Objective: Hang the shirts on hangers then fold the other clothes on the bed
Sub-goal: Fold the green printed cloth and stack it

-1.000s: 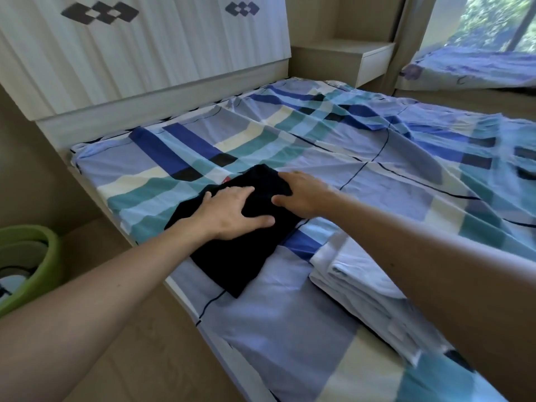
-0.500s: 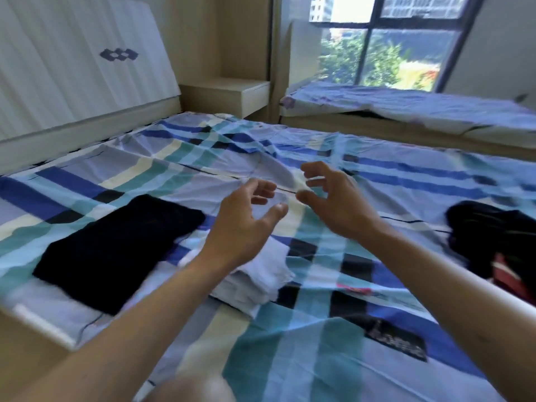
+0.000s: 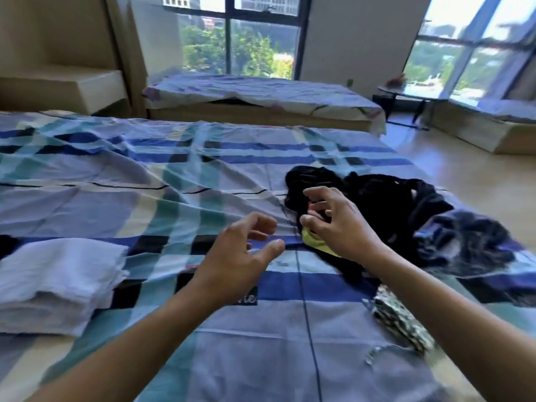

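- Lying on the blue, teal and cream checked bedsheet [image 3: 145, 198] are a folded stack of white cloth [image 3: 58, 280] at the left and a crumpled heap of black clothes [image 3: 377, 198] at the right.
- Left hand [image 3: 240, 256] hovers over the sheet, fingers loosely curled, holding nothing.
- Right hand [image 3: 336, 221] hangs over the heap, fingers spread and bent, gripping nothing; contact is unclear.
- Yellow-green scrap of fabric [image 3: 316, 243] shows beneath it, mostly hidden.
- Speckled black-and-white cloth [image 3: 400, 317] is partly covered by the right forearm.
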{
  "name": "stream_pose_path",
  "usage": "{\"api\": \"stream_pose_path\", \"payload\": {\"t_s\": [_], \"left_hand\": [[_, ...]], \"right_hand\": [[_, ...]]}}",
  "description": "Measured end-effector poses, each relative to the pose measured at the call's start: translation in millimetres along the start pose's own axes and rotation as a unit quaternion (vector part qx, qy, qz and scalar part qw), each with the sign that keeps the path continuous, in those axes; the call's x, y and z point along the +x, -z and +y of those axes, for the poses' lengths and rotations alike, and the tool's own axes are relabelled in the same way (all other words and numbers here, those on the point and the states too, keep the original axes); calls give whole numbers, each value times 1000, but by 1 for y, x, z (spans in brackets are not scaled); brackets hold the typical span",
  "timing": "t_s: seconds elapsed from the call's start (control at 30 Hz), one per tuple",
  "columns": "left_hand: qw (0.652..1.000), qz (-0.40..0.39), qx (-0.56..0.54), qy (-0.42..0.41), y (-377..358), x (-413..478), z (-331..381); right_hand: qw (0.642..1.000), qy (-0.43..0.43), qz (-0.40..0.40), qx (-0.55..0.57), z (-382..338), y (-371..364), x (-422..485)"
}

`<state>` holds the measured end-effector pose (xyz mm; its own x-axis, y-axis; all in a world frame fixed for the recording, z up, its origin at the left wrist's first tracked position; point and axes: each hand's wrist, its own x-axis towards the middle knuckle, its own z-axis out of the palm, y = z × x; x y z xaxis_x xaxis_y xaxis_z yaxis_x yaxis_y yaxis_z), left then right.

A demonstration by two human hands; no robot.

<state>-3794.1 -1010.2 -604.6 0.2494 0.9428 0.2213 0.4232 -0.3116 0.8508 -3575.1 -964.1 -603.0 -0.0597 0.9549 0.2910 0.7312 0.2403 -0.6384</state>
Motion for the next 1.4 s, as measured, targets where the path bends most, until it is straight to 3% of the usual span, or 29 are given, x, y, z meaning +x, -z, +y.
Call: {"api": "stream_pose_path", "payload": {"t_s": [0.37, 0.43, 0.5, 0.57, 0.63, 0.7, 0.83, 0.97, 1.03, 1.1, 1.2, 1.27, 1.4], "left_hand": [[997, -76, 14, 9, -47, -3, -30], [996, -85, 14, 12, -50, -2, -31], [995, -97, 20, 10, -54, 0, -33], [994, -107, 28, 2, -58, 1, -34], [993, -114, 32, -1, -60, 1, -35], [992, -119, 38, -7, -61, 0, -34], [991, -121, 52, -4, -56, -4, -35], [989, -134, 60, -2, -54, -7, -35], [989, -141, 42, 5, -53, -7, -33], [988, -151, -4, 13, -51, -7, -28], [977, -174, -119, 21, -43, -7, -16], [973, -157, -171, 4, -36, -7, -9], [972, -24, -232, -31, -20, -4, -4]], "right_hand": [[973, -180, -58, -134, 117, 101, -22], [965, -193, -123, -128, 120, 107, -30], [930, -209, -256, -161, 110, 107, -38], [851, -221, -388, -277, 94, 98, -49], [778, -221, -442, -387, 89, 78, -61], [760, -225, -432, -431, 91, 56, -72], [793, -178, -366, -453, 95, 34, -69], [871, -172, -342, -309, 72, 41, -43], [928, -168, -290, -166, 47, 42, -35], [959, -147, -241, 6, 20, 39, -32], [966, -91, -175, 166, -19, 26, -31], [947, -74, -140, 278, -39, 15, -29], [880, -27, -207, 427, -61, 3, -27]]}}
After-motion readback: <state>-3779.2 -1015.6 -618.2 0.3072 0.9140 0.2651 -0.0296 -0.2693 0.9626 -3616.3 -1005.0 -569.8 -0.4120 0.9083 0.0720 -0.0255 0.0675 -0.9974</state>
